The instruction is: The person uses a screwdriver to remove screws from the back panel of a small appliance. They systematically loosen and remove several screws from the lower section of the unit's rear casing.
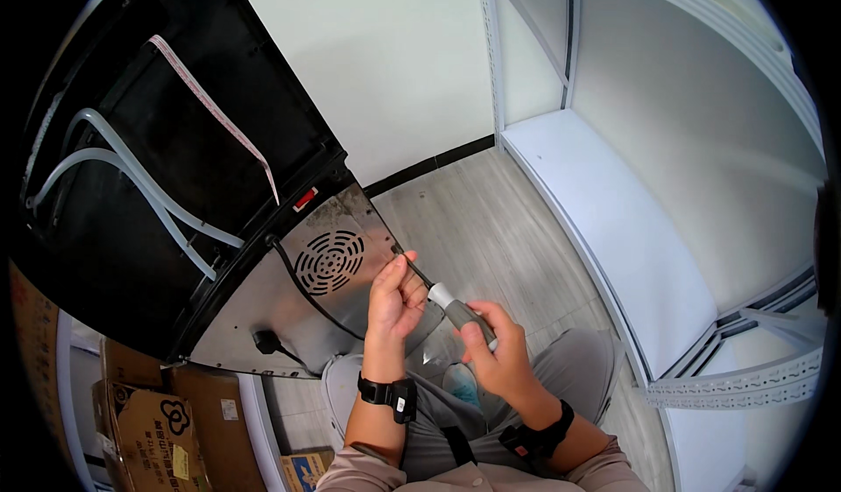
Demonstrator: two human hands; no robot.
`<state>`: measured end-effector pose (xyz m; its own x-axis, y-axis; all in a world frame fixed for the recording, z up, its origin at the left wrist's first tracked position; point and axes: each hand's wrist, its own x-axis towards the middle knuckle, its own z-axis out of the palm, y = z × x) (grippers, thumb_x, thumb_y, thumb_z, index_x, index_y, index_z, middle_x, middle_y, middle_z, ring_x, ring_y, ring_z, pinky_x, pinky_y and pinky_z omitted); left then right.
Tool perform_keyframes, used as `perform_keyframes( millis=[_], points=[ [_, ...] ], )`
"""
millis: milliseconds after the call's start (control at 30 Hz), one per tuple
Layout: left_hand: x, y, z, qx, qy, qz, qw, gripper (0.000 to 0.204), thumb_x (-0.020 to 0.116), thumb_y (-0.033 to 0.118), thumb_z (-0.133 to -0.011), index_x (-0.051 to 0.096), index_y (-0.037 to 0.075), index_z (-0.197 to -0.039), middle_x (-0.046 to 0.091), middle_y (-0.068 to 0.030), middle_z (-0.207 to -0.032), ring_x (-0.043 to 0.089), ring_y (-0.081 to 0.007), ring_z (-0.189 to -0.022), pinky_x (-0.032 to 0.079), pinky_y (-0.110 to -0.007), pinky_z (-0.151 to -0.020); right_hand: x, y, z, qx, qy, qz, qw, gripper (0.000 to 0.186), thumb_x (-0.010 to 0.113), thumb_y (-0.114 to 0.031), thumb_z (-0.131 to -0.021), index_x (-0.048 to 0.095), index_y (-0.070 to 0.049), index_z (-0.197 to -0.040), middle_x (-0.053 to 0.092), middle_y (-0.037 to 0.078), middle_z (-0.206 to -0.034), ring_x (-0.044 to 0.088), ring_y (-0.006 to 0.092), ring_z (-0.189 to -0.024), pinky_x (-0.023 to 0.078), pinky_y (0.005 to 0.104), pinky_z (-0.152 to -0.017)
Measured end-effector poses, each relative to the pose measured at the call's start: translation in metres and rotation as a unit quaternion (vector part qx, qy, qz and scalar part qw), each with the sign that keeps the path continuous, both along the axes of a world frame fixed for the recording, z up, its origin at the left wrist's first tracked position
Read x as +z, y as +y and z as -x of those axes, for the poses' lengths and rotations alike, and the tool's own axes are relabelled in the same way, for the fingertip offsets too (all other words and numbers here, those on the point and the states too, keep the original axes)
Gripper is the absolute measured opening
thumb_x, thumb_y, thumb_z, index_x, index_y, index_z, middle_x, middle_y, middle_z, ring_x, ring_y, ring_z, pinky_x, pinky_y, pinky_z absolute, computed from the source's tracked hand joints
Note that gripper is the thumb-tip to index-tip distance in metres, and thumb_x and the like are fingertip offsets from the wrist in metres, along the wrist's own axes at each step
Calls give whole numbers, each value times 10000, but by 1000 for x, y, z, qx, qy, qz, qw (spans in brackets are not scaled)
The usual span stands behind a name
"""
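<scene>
My right hand [498,345] is wrapped round the grey and white handle of a screwdriver [448,303]. Its thin shaft slants up and left to the right edge of a metal panel [254,312] on a tall black appliance [219,63]. Close to that edge, the fingers of my left hand [399,297] are pinched by the end of the shaft, steadying it. The tip and any screw there are too small to make out. A round slotted vent [329,262] lies left of my left hand. A black cord with a plug [265,342] hangs across the panel.
Two pale tubes [131,169] and a flat ribbon strip [210,102] lie on the appliance's black upper part, above a red switch [305,199]. Cardboard boxes [153,431] stand at lower left. White shelving [604,203] lines the right, beside the grey floor [464,220].
</scene>
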<state>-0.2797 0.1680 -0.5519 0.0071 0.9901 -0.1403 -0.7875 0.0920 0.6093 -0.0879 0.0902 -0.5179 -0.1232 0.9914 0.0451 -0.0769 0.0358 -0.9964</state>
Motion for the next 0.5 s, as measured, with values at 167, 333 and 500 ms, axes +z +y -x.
perform_keyframes(
  millis=[167,333,500],
  points=[
    [9,1,-2,-5,-27,38,999,211,560,227,-1000,596,19,-1007,289,81,-585,236,-50,-482,219,-222,-441,-12,6,-2,-48,-108,-203,972,345,734,-72,-799,624,33,-1109,614,170,-1075,642,227,-861,515,329,-729],
    [7,1,-8,31,68,43,996,201,598,233,-985,569,47,-916,298,79,-587,239,-47,-481,222,-218,-440,-13,12,-4,-55,-132,-280,949,394,741,-43,-764,619,29,-1131,593,163,-1040,626,257,-915,507,330,-761],
    [4,1,-5,20,50,26,998,189,593,219,-989,568,50,-907,313,80,-598,240,-45,-483,222,-218,-443,-11,4,1,-34,-11,-134,990,408,673,-147,-885,541,31,-1227,640,142,-979,625,188,-745,512,302,-647]
  ],
)
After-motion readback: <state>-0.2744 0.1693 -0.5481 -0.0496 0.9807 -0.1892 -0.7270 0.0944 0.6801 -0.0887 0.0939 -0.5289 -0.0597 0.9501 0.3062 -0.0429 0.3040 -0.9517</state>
